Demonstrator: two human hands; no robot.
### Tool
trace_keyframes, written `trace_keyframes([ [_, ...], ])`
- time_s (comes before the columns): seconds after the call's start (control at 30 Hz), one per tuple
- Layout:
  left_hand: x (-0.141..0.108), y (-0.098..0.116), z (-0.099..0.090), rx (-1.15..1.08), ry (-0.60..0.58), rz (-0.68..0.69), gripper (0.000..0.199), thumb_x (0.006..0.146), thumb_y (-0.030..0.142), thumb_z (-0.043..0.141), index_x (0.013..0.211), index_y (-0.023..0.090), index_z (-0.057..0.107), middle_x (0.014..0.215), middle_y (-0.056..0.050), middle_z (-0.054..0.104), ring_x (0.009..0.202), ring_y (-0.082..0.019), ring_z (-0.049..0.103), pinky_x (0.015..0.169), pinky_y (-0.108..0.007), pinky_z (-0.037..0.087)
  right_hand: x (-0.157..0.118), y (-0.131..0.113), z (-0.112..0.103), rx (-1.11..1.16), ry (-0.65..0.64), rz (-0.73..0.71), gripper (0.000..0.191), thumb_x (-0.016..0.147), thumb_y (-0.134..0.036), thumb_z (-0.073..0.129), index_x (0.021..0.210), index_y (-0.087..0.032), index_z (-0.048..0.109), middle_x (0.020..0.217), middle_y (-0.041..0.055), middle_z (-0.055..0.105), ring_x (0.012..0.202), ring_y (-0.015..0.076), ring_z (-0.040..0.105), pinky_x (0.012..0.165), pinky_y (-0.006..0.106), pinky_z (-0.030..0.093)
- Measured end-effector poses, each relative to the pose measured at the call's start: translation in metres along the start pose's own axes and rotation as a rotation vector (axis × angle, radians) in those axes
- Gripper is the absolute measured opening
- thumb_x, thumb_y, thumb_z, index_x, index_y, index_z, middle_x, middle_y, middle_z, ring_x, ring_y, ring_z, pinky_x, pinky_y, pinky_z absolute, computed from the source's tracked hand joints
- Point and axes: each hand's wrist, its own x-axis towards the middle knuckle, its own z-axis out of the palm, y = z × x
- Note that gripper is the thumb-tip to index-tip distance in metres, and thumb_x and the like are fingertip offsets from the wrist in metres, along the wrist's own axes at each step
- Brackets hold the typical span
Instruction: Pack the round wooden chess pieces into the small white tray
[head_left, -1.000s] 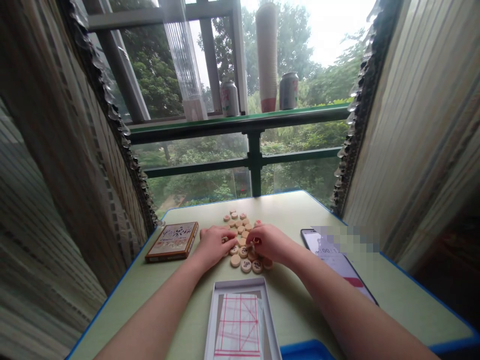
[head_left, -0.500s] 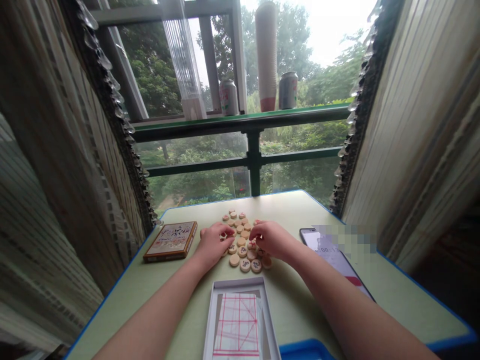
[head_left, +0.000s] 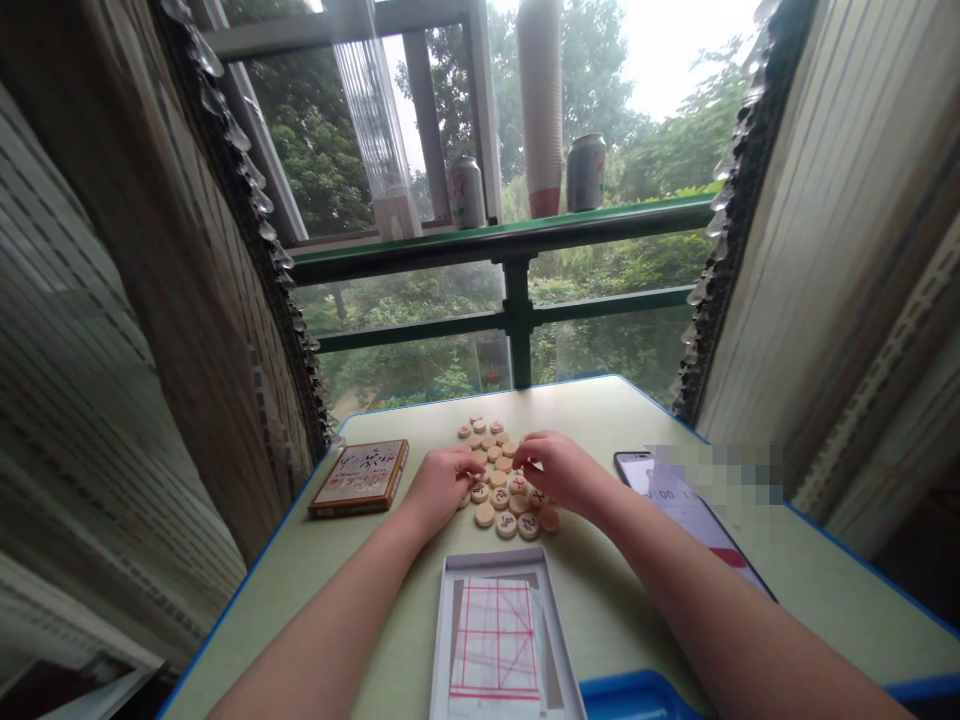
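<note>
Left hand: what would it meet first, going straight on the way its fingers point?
Probably the round wooden pieces just ahead of the left hand; depth leaves it unclear which comes first.

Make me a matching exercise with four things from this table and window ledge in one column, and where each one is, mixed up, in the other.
Things:
1. Phone
2. Sheet with red lines
3. Stack of cups
4. Flat brown-edged box

Places:
A. Upright on the green ledge, between two cans
B. On the table, left of the round wooden pieces
C. On the table, right of the round wooden pieces
D. Inside the open white box

Right pairs: 1-C, 2-D, 3-A, 4-B
</note>
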Motion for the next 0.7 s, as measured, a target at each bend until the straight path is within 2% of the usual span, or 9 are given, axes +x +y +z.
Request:
trace_keyframes([
  [0.1,-0.002,-0.001,-0.004,0.035,0.029,0.001,0.035,0.069,0.000,0.046,0.083,0.019,0.072,0.093,-0.004,0.070,0.089,-0.017,0.064,0.088,-0.030,0.049,-0.004,-0.003,-0.005,-0.011,-0.074,0.010,0.019,0.071,-0.009,0.057,0.077,-0.017,0.073,0.083,0.0060,0.067,0.083,0.0180,0.060,0.076,0.027,0.044],
  [0.2,-0.005,-0.004,-0.014,0.096,0.027,-0.023,0.033,0.071,0.005,0.045,0.082,0.019,0.072,0.091,-0.003,0.070,0.088,-0.017,0.064,0.086,-0.030,0.049,-0.009,-0.009,-0.011,-0.010,-0.189,-0.001,0.016,0.071,-0.018,0.061,0.079,-0.019,0.074,0.086,0.0060,0.066,0.090,0.0201,0.060,0.079,0.027,0.044],
  [0.33,-0.012,-0.012,-0.034,0.196,-0.016,-0.083,0.027,0.071,0.014,0.047,0.080,0.017,0.072,0.090,-0.006,0.070,0.082,-0.019,0.063,0.080,-0.031,0.049,-0.012,-0.015,-0.015,-0.024,-0.271,-0.020,0.017,0.070,-0.023,0.064,0.082,-0.020,0.076,0.086,0.0058,0.064,0.080,0.0178,0.059,0.074,0.026,0.045],
  [0.43,-0.018,-0.017,-0.048,0.188,-0.101,-0.105,0.026,0.069,0.019,0.050,0.082,0.017,0.073,0.087,-0.006,0.070,0.075,-0.018,0.062,0.071,-0.028,0.049,-0.011,-0.016,-0.013,-0.028,-0.302,-0.028,0.016,0.070,-0.024,0.065,0.082,-0.021,0.076,0.083,0.0048,0.064,0.074,0.0156,0.059,0.069,0.024,0.045],
  [0.5,-0.021,-0.017,-0.053,0.195,-0.153,-0.092,0.027,0.069,0.023,0.053,0.085,0.017,0.073,0.086,-0.006,0.070,0.074,-0.018,0.062,0.071,-0.028,0.049,-0.011,-0.015,-0.010,-0.037,-0.301,-0.023,0.015,0.070,-0.023,0.065,0.081,-0.021,0.076,0.083,0.0046,0.064,0.072,0.0149,0.059,0.067,0.024,0.044],
  [0.6,-0.023,-0.016,-0.055,0.192,-0.199,-0.055,0.029,0.069,0.024,0.053,0.090,0.018,0.072,0.088,-0.006,0.071,0.074,-0.018,0.062,0.073,-0.028,0.048,-0.010,-0.014,-0.008,-0.050,-0.290,-0.013,0.017,0.071,-0.023,0.065,0.084,-0.020,0.075,0.084,0.0053,0.066,0.074,0.0155,0.059,0.067,0.024,0.044],
  [0.7,-0.024,-0.015,-0.051,0.197,-0.189,-0.049,0.031,0.067,0.022,0.054,0.092,0.019,0.072,0.090,-0.006,0.070,0.071,-0.018,0.062,0.070,-0.027,0.047,-0.010,-0.012,-0.006,-0.040,-0.288,-0.008,0.021,0.071,-0.025,0.064,0.089,-0.020,0.074,0.086,0.0056,0.067,0.078,0.0165,0.059,0.071,0.025,0.045],
])
